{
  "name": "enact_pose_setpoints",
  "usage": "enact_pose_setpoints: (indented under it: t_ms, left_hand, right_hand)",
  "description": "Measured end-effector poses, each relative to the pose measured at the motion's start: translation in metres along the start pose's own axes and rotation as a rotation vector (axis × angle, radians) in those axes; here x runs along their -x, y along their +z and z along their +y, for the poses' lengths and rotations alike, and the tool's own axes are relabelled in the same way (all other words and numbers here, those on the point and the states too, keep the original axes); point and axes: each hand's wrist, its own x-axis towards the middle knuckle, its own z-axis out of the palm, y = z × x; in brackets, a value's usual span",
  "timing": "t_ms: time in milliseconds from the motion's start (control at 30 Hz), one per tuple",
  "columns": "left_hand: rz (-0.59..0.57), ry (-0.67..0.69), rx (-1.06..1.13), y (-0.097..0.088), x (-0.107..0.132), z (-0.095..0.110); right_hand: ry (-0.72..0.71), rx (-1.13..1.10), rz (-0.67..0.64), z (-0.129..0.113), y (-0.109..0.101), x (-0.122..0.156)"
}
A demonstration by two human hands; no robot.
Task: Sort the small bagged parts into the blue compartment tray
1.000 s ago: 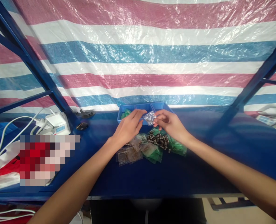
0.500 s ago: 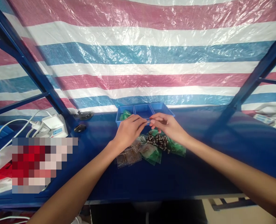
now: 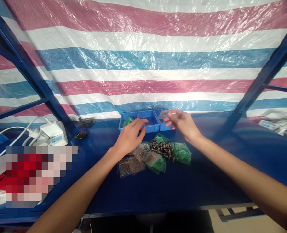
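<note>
Pinches small clear bag [image 3: 163, 115] in fingertips of R hand [image 3: 183, 126], over R compartment of blue tray [image 3: 151, 128]. Leaves L hand [image 3: 131, 134] released, loosely curled by L & mid compartments, well L of bag. Shows hands apart now, vs. together on bag half a sec ago. Has loose metal pcs [image 3: 161, 149] heaped nearer front, w/ green bags [image 3: 181, 152] to R. Gives bare worktop [image 3: 177, 186] from there to near edge, plus more R of tray; backs onto striped sheet [image 3: 143, 85].
</note>
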Motion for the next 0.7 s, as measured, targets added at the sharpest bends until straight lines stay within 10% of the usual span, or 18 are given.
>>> enact_pose_setpoints:
  t_ms: [133, 333, 533, 700]
  left_hand:
    - [-0.081, 0.000, -0.029, -0.001, 0.000, 0.000]
    - [-0.151, 0.033, -0.077, -0.004, 0.000, 0.000]
    - [-0.236, 0.089, -0.110, -0.003, 0.000, -0.003]
    - [-0.230, 0.074, -0.123, 0.000, 0.001, -0.005]
  right_hand:
    - [-0.098, 0.371, 0.103, -0.004, -0.003, 0.000]
    - [-0.314, 0.839, -0.218, -0.007, 0.003, 0.013]
    - [-0.284, 0.726, -0.523, 0.000, 0.012, 0.020]
    - [-0.365, 0.757, -0.529, 0.015, 0.019, 0.022]
